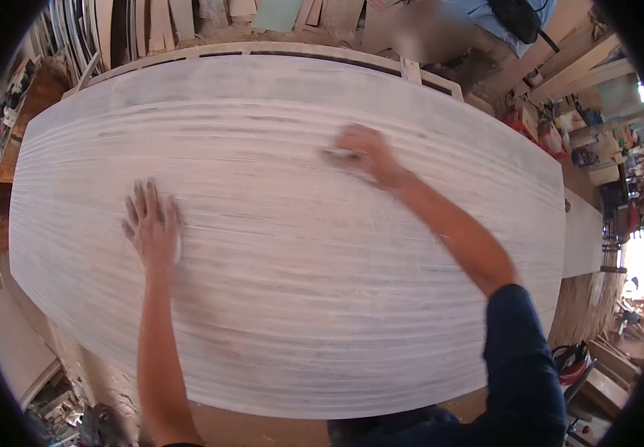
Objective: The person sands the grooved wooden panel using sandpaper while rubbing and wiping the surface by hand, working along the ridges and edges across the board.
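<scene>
A wide pale board [277, 223], coated in streaky white with long ridges across it, fills the middle of the head view. My left hand [152, 227] lies on its left part with the fingers spread. A small whitish edge shows beside that palm; whether it is a separate object I cannot tell. Farther up and to the right, my right hand [367, 153] is closed and blurred by motion at the board's surface. Its fingers curl around a small greyish thing [337, 155] too smeared to name.
Behind the board runs a slatted wooden frame [292, 51], with wood offcuts [166, 22] beyond it. A person [478, 22] is at the top right. Cluttered shelves [17, 112] stand left, and a red container [574, 365] sits at lower right.
</scene>
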The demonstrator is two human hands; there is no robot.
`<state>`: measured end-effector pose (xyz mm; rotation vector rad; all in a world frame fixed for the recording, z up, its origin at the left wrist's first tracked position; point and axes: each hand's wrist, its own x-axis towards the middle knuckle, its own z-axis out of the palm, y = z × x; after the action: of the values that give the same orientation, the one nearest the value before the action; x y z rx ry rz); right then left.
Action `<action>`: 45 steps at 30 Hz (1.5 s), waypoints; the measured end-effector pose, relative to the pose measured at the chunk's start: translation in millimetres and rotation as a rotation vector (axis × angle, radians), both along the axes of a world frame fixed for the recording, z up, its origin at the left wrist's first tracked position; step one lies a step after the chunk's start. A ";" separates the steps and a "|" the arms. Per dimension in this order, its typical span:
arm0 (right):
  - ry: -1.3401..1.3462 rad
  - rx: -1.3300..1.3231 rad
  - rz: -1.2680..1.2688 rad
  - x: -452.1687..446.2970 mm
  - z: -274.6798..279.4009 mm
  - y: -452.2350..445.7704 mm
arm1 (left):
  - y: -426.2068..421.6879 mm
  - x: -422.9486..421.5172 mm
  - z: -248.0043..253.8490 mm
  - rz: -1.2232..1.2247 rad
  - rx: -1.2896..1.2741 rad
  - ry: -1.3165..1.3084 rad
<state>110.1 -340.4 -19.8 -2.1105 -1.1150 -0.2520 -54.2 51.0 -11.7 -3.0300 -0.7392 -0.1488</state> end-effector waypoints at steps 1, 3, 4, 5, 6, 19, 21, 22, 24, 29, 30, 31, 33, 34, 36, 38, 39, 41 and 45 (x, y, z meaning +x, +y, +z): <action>0.003 0.000 0.000 2.4 3.8 19.5 | 14.3 5.6 -3.0 -0.014 -0.007 -0.012; 0.012 -0.012 0.094 1.1 21.1 38.8 | 45.5 15.6 -12.1 -0.050 -0.018 -0.010; 0.024 -0.057 0.044 -1.2 11.2 7.2 | 65.6 20.8 -16.8 -0.022 -0.021 -0.034; 0.081 -0.127 -0.037 -7.9 10.9 -38.6 | 79.4 28.7 -19.0 0.012 -0.021 -0.065; 0.142 -0.196 -0.111 -11.9 9.4 -64.7 | 83.5 36.5 -13.2 0.068 -0.041 -0.063; 0.278 -0.019 -0.033 5.5 6.3 -17.8 | 105.2 39.5 -16.1 -0.004 -0.110 -0.072; 0.262 -0.200 -0.154 -12.3 20.3 -129.9 | 105.4 40.8 -19.0 -0.033 -0.082 -0.099; 0.213 -0.243 -0.230 -23.0 35.4 -173.3 | 103.4 41.1 -19.9 -0.030 -0.082 -0.094; 0.159 -0.322 -0.269 -35.5 34.6 -226.3 | 99.9 45.0 -18.5 0.024 -0.040 -0.075; 0.145 0.078 -0.151 -29.4 2.8 -81.1 | 112.2 40.8 -25.1 -0.032 -0.043 -0.099; 0.133 0.108 -0.114 -19.5 -9.7 -15.5 | 114.7 42.1 -21.5 -0.074 -0.080 -0.117; 0.211 -0.076 -0.028 -5.6 1.6 46.5 | 111.7 44.7 -13.1 -0.091 -0.058 -0.117; 0.050 -0.249 -0.152 6.0 0.0 160.0 | 94.8 47.6 -5.3 -0.077 -0.077 -0.096; 0.129 -0.240 -0.093 13.6 12.0 180.2 | 98.0 47.2 -7.6 -0.089 -0.070 -0.092; 0.219 -0.231 -0.038 16.6 24.9 175.1 | 109.3 44.5 -12.7 -0.110 -0.139 -0.126; 0.128 -0.444 -0.083 11.8 10.6 114.0 | 107.3 42.9 -12.7 -0.095 -0.126 -0.107; 0.240 -0.297 -0.112 6.3 2.3 57.9 | 102.7 41.6 -11.4 -0.075 -0.110 -0.098; 0.389 -0.086 -0.099 -5.0 20.3 -63.6 | 98.6 41.7 -12.6 -0.048 -0.117 -0.105; 0.363 -0.340 -0.347 -28.3 54.0 -174.6 | 106.3 44.0 -20.7 -0.013 -0.073 -0.082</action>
<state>81.8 -515.0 34.1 -2.5187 -0.6060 0.1708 -10.2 157.3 -32.3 -3.1146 -0.7472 -0.2541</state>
